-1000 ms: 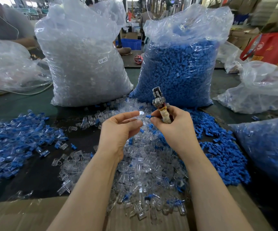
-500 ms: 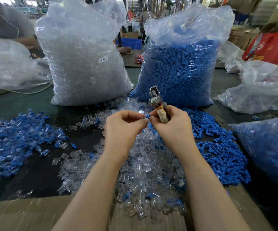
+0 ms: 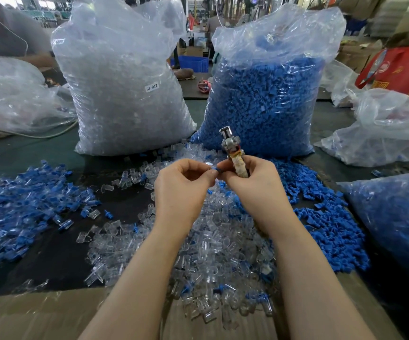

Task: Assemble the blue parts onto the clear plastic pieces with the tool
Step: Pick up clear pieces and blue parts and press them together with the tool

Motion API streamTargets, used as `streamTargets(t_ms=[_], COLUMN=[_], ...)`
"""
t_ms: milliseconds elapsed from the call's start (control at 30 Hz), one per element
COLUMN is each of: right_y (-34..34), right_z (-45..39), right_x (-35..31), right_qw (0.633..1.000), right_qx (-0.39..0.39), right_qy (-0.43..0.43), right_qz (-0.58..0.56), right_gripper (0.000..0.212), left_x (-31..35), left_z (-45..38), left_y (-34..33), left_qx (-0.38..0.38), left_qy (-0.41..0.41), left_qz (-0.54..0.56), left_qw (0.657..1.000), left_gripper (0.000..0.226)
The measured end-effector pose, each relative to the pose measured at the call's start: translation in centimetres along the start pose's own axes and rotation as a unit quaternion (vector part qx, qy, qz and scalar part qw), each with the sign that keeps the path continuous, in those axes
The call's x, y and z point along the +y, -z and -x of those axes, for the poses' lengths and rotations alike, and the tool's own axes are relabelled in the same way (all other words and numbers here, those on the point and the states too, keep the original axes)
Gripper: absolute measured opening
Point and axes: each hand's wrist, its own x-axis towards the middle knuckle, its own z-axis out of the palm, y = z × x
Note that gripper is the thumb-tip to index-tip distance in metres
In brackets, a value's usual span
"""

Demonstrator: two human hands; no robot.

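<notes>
Blue part [image 3: 217,170] now sits pinched between my 2 hands, which have closed together since a second ago. My left hand [image 3: 182,190] curls on a clear piece, barely visible; my right hand [image 3: 252,182] grips the tool [image 3: 233,153] upright. Pressing it home looks imminent.

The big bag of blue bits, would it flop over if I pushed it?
Probably not. The bag of blue parts looks stuffed full and sits wide on the table, so it is likely heavy. Its thin plastic top looks crinkly and floppy, and would likely just dent.
</notes>
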Motion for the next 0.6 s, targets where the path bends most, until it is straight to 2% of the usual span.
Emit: streamTargets(t_ms=[100,300,600], right_y=[0.5,1.2,1.2], right_z=[0.1,0.2,0.2], right_x=[-0.1,0.4,0.6], right_qw=[1.000,0.995,0.984], right_qx=[-0.028,-0.068,-0.134], right_qy=[-0.009,-0.034,-0.015], right_qz=[-0.007,0.064,0.116], right_gripper=[0.017,0.008,0.005], left_x=[-0.2,-0.1,-0.1], left_z=[-0.2,-0.4,-0.5], left_y=[0.1,0.3,0.4], left_qx=[-0.003,-0.015,-0.029], left_qy=[0.002,0.033,0.008], left_qz=[0.029,0.171,0.201], left_qw=[1.000,0.985,0.979], left_gripper=[0.009,0.005,0.006])
